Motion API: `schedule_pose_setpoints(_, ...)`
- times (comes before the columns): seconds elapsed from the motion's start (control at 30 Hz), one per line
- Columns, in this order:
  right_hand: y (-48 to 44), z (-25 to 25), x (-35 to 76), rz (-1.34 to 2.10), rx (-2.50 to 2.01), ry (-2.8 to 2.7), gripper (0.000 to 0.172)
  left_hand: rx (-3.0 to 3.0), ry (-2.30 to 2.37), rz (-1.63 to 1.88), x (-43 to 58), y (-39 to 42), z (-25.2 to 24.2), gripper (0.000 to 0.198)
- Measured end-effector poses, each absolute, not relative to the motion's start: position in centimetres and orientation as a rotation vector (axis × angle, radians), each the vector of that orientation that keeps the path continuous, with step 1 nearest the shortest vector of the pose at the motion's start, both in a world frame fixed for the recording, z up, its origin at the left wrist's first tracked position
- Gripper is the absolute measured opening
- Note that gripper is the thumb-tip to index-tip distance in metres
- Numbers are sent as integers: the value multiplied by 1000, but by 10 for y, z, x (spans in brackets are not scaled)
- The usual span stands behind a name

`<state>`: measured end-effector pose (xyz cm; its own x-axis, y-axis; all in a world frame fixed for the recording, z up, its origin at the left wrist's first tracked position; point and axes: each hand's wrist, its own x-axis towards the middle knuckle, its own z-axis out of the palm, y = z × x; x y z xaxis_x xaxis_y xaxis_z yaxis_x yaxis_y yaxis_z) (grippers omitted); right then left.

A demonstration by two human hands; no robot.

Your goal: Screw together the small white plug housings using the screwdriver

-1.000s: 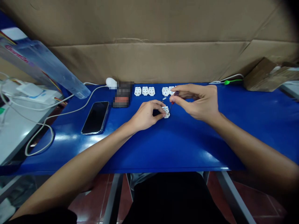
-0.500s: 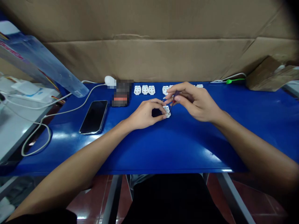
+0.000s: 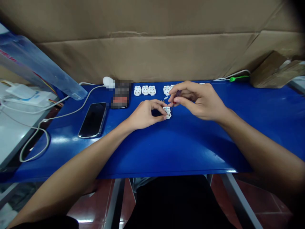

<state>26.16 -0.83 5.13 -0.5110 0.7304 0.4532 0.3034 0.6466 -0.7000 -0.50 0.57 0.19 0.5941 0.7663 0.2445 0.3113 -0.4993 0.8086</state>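
My left hand (image 3: 145,115) grips a small white plastic connector module (image 3: 167,112) between thumb and fingers, just above the blue tabletop. My right hand (image 3: 196,101) pinches a thin screwdriver (image 3: 175,97) with a dark, red-banded handle, partly hidden by my fingers. Its tip meets the module near my left fingertips, though the exact contact point is too small to tell. A row of several matching white modules (image 3: 145,90) stands behind my left hand, and more (image 3: 166,90) lie beyond my right fingers, partly hidden.
A black smartphone (image 3: 92,120) lies left on the blue table (image 3: 152,156), near a pixelated object (image 3: 121,94) and a white cable (image 3: 71,106). Cardboard (image 3: 152,54) forms the back wall. A green-handled item (image 3: 239,78) lies back right, a plastic sleeve (image 3: 40,70) upper left.
The whole scene has drifted slightly left in the view. My right hand has shifted a little closer to my left, and both hands keep hold of the same things.
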Motion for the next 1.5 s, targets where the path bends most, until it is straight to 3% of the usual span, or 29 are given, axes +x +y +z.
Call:
schedule_pose_setpoints(0.17,-9,50,262,716,-780,-2103,25,2068,848,782,-6,6,3,8)
schedule_pose_setpoints(0.37,-6,38,262,778,-674,-2083,40,2064,857,779,-6,7,2,9)
schedule_pose_setpoints(0.67,-7,43,261,879,-616,-2090,34,2094,895,786,-5,4,2,9)
schedule_pose_setpoints(1.1,-15,51,255,693,-751,-1965,19,2105,908,797,-2,3,0,9)
schedule_pose_setpoints(1.3,-17,40,248,292,-845,-1958,14,2127,903,798,-2,1,0,8)
schedule_pose_setpoints(1.5,-16,34,244,275,-761,-1922,21,2136,867,801,-1,2,-2,9)
